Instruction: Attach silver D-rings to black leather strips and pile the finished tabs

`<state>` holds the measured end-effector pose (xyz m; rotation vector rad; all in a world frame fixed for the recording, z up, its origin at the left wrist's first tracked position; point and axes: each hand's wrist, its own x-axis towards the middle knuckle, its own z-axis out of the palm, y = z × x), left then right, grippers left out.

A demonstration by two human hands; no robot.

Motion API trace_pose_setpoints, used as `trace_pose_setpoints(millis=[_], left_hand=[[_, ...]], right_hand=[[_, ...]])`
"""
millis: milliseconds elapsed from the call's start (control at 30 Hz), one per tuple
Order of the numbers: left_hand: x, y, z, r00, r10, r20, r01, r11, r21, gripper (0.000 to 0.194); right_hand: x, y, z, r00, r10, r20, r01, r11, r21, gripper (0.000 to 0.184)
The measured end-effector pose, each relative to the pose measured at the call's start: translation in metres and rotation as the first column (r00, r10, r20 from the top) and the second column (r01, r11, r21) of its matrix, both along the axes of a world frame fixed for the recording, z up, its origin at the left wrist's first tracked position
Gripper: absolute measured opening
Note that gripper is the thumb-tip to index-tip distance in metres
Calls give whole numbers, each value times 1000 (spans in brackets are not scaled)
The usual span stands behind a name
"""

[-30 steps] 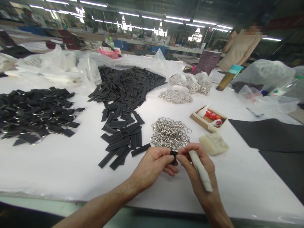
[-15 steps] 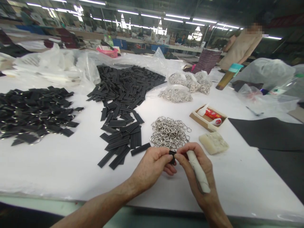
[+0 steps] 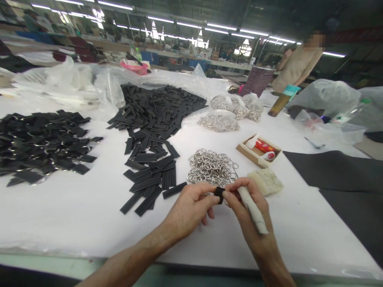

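A short black strip (image 3: 220, 194), folded over, is pinched between both hands in front of the ring pile. My left hand (image 3: 188, 207) grips its left side between thumb and index finger. On the other side, my right hand (image 3: 262, 202) has thumb and fingertips closed on the strip's edge. A white-wrapped tool handle (image 3: 253, 210) lies across that same right hand, with a thin metal tip pointing up beyond the fingers. A bit of metal ring shows just below the strip. Behind the hands is a heap of metal rings (image 3: 211, 165), and loose black strips (image 3: 146, 179) lie to its left.
Black strips joined to rings (image 3: 50, 143) form a pile at left. Bagged rings (image 3: 220, 120) lie farther back. To the right are a cardboard tray (image 3: 251, 154) with a red tube, a pale block (image 3: 266, 181) and black sheets (image 3: 344, 169). A person (image 3: 296, 67) stands behind.
The folded strip has turned in my fingers and shows more of its face. The tool's thin tip now shows above my right hand. My left fingers have curled in slightly.
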<state>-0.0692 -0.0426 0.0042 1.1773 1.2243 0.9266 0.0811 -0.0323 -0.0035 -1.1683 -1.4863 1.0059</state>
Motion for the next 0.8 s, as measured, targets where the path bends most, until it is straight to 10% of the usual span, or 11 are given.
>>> trace_pose_setpoints(millis=[367,800], left_hand=[[26,-2,35,979,88,183,-80,995,-54,11],[99,10,38,870,-162,466,217,974,-67,16]], right_hand=[[17,-12,17,990,-104,-100,110,992,58,14],[78,-54,41,918,-361,-163,383,914,134,13]])
